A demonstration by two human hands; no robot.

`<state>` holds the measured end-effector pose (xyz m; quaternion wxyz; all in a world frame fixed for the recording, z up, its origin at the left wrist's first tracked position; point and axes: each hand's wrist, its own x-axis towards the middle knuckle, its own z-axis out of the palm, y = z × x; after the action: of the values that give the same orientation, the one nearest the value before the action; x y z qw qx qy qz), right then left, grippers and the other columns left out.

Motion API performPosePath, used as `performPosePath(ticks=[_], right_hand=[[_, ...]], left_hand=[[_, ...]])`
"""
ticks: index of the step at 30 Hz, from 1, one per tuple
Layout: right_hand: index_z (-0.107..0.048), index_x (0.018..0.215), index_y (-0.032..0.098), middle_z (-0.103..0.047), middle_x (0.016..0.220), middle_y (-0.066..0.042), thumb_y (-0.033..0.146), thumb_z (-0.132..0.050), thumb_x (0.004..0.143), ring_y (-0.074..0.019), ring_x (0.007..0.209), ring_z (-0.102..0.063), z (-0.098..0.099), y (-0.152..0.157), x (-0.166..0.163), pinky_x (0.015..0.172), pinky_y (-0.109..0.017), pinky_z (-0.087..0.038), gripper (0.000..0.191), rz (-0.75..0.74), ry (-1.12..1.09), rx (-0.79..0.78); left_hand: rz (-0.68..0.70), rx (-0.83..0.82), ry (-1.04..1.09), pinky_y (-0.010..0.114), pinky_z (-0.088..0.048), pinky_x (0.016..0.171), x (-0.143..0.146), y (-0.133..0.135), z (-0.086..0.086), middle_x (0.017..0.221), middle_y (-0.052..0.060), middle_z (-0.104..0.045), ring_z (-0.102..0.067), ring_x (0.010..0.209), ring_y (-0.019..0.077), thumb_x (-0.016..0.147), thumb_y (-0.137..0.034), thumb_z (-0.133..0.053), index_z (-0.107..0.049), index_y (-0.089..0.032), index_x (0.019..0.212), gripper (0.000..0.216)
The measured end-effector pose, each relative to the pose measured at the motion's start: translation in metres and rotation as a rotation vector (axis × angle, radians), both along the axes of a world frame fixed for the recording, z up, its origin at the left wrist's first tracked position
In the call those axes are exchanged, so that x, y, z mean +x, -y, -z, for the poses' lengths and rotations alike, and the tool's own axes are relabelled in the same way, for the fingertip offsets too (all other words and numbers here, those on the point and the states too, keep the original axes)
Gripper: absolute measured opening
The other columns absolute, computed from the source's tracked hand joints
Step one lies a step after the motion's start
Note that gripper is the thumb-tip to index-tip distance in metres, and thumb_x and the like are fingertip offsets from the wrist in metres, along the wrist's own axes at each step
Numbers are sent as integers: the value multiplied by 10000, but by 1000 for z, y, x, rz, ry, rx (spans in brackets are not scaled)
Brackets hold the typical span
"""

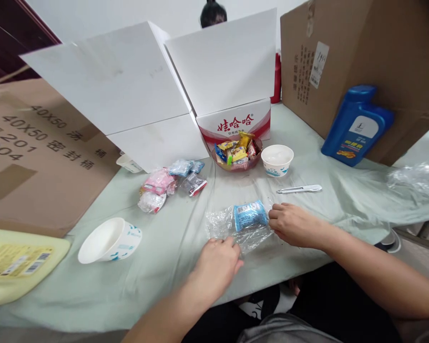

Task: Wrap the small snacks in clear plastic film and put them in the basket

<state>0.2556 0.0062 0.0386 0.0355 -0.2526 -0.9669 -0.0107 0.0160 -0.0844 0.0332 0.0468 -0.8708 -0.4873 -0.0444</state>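
A small blue packet [250,215] lies inside a clear plastic bag [223,225] on the pale green tablecloth. My right hand [293,225] rests at the bag's right end, fingertips pinching the plastic next to the blue packet. My left hand [216,267] presses down on the near left edge of the same bag, fingers curled over the plastic.
A white utility knife [300,189] lies beyond my right hand. Behind stand a white paper cup [277,159], a bowl of wrapped snacks [237,153], loose packets [168,183], a tipped white cup [109,240], a blue jug [355,126], white and brown boxes. Another person's head [213,13] shows behind.
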Motion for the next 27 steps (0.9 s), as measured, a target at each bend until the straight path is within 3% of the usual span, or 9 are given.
performPosePath(ticks=[2,5,8,10,13,19,22,25,27], right_hand=[[-628,758,175,-648,808,-72,95,-558,812,-206,793,-554,0,4,-3,696,-335,-416,120,-31,-26,-8],[-631,777,175,-646,831,-77,91,-549,818,-219,864,-562,-2,8,-5,739,-344,-425,124,-67,-91,-17],[-643,764,169,-652,883,-99,124,-600,793,-242,898,-567,-6,6,0,757,-362,-423,69,1,-101,-17],[-644,743,170,-651,850,-98,142,-627,781,-238,841,-571,-9,3,6,730,-362,-417,50,69,-65,-18],[-630,726,178,-637,765,-72,113,-611,790,-213,760,-564,-12,0,15,689,-342,-399,93,90,-32,-4],[-633,693,190,-647,667,-45,77,-605,768,-194,659,-585,-6,2,25,615,-317,-365,138,87,64,-53],[-684,738,206,-673,671,-39,219,-690,778,-202,653,-621,-11,5,26,591,-303,-366,42,156,76,-164],[-702,824,221,-691,721,-40,408,-649,857,-205,694,-640,-19,7,21,605,-298,-390,197,138,-30,-211],[-700,929,209,-692,742,-51,412,-554,926,-205,704,-645,-20,6,15,620,-300,-412,250,150,-106,-184]], left_hand=[[120,28,101,371,-510,675,7,-5,-6,781,73,-649,-643,736,238,890,-225,-566,-635,-185,785,132],[242,113,215,414,-511,888,13,-20,-2,1122,103,-669,-602,1117,264,909,-73,-425,-647,-200,1020,279],[110,150,221,556,-413,1023,5,-39,12,1380,127,-536,-461,1307,338,856,-42,-485,-593,-223,1212,414],[26,97,240,551,-431,1004,-5,-50,20,1363,128,-546,-523,1241,332,833,-71,-547,-545,-249,1292,493],[-1,24,300,431,-512,900,-20,-59,24,1196,90,-645,-638,1040,255,826,-65,-519,-522,-266,1322,535],[-5,82,341,349,-513,822,-25,-62,19,1024,62,-698,-658,894,217,810,-23,-464,-613,-239,1169,444],[-54,117,450,339,-507,789,-26,-62,14,931,58,-710,-658,825,216,836,-76,-483,-639,-232,1097,342],[-150,106,641,301,-497,744,-30,-66,10,867,37,-715,-661,772,201,847,-177,-545,-661,-236,1007,207],[-300,117,772,269,-478,686,-34,-72,8,779,15,-698,-645,701,180,848,-245,-572,-666,-230,917,118]])
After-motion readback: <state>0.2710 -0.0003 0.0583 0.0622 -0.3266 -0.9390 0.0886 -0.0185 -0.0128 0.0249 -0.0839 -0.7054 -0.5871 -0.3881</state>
